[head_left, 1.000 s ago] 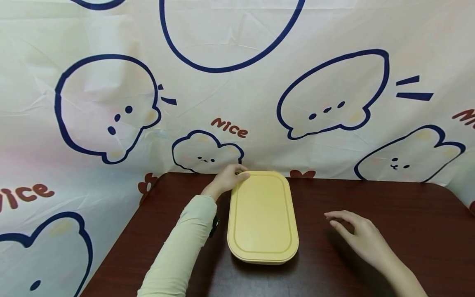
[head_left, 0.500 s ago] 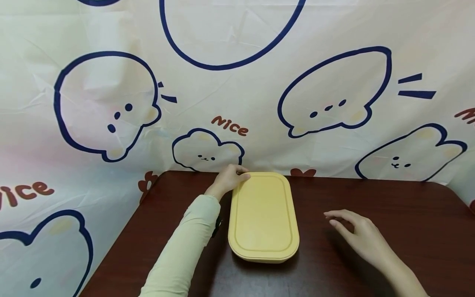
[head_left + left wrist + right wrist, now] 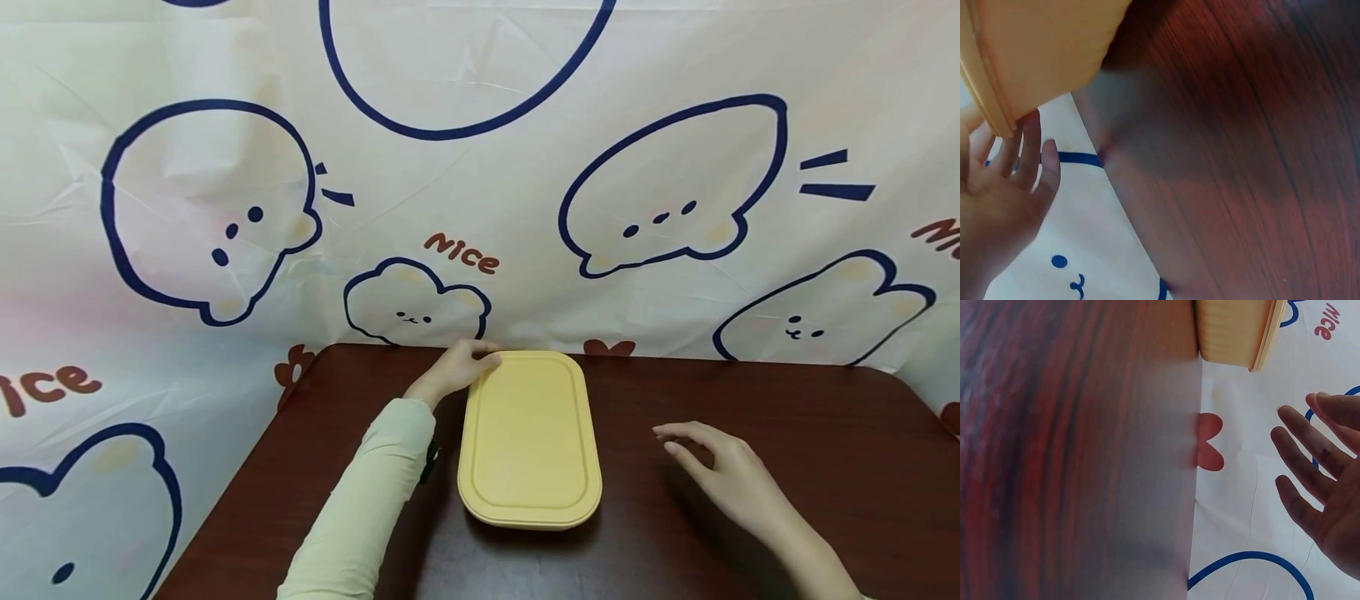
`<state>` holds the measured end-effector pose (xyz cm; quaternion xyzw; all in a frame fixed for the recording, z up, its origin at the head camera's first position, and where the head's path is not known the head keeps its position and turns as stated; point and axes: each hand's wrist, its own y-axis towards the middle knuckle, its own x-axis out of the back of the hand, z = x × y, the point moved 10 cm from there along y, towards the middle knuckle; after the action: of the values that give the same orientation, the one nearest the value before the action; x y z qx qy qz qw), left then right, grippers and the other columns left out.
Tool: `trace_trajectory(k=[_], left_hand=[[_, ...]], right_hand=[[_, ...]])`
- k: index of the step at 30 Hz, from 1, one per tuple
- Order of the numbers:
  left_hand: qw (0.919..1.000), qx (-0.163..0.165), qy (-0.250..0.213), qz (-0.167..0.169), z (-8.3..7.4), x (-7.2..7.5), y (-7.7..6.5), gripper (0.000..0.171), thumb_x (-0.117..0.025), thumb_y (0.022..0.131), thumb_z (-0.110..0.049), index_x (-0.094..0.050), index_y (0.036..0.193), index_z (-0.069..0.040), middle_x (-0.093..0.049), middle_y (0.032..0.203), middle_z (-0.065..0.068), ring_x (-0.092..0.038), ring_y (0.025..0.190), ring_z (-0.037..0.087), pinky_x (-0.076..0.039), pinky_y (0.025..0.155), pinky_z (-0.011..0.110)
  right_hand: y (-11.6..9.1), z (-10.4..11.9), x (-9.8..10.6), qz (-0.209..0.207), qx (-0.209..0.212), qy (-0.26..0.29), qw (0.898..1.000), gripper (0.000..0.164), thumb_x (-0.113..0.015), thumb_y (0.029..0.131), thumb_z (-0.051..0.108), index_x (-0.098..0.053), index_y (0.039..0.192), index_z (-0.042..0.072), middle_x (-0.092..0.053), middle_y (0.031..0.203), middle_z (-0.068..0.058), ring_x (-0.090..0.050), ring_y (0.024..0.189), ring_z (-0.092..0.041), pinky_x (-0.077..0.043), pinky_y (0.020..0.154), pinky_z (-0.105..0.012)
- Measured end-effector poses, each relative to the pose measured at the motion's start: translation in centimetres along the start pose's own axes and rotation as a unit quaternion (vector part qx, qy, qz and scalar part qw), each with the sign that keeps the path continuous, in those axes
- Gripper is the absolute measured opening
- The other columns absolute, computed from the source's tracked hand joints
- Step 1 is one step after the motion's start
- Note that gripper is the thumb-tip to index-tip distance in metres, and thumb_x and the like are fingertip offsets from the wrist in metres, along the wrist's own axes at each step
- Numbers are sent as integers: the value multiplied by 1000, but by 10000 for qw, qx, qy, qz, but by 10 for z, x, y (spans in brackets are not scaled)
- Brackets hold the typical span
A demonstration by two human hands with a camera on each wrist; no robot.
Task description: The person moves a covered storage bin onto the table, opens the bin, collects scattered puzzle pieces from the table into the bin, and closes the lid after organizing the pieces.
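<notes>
A pale yellow rectangular box (image 3: 1232,331) with rounded corners stands lengthwise near the middle of the table, its matching flat lid (image 3: 529,437) on top. At the far left corner my left hand (image 3: 453,371) holds the lid's rim. The thumb lies over the top edge, and the other fingers reach round the far side and under the rim, as the left wrist view shows beside the lid edge (image 3: 999,122). To the right of the box, apart from it, my right hand (image 3: 731,479) hovers above the table with fingers loosely bent and nothing in them. The box's contents are hidden.
The dark red-brown wooden table (image 3: 810,433) extends on both sides of the box. A white cloth (image 3: 525,183) printed with blue-outlined cartoon animals hangs right behind the table's far edge and along its left side.
Only a slight shift of the head view shows. Both hands and the lidded box keep nearly the same places.
</notes>
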<state>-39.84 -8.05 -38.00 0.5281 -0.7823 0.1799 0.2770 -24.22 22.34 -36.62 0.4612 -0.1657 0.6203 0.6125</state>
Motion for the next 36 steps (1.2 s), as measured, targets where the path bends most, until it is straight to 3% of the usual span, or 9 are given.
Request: trace_trajectory(k=[5,12,28,36], left_hand=[[9993,107,-281,201,7,1,-5,40,-57,102,-14,-54,139,3,-53,141,19,-46,133,32,-41,106,45],[9981,391,-469,17,15,4,-8,39,-60,101,-19,-59,134,2,-55,138,18,-48,130,32,-40,106,46],[9979,422,-497,-29,18,-2,-6,42,-60,101,-21,-56,137,1,-55,139,18,-43,135,33,-33,111,48],[9982,372,-428,-180,20,2,-11,42,-56,103,-23,-56,138,0,-55,138,17,-50,128,32,-41,105,47]], right_hand=[[0,-1,-1,21,-2,68,10000,20,-67,97,19,-72,115,24,-71,112,4,-65,107,-26,-50,87,-50],[1,1,1,-1,23,-42,10000,19,-66,97,20,-72,115,24,-70,111,7,-64,107,-22,-50,86,-47],[0,0,1,50,-11,113,9999,20,-65,98,20,-72,117,20,-71,112,3,-64,109,-27,-49,87,-53],[1,2,1,9,50,15,10000,19,-66,97,19,-72,115,22,-70,111,5,-64,108,-24,-49,87,-49]])
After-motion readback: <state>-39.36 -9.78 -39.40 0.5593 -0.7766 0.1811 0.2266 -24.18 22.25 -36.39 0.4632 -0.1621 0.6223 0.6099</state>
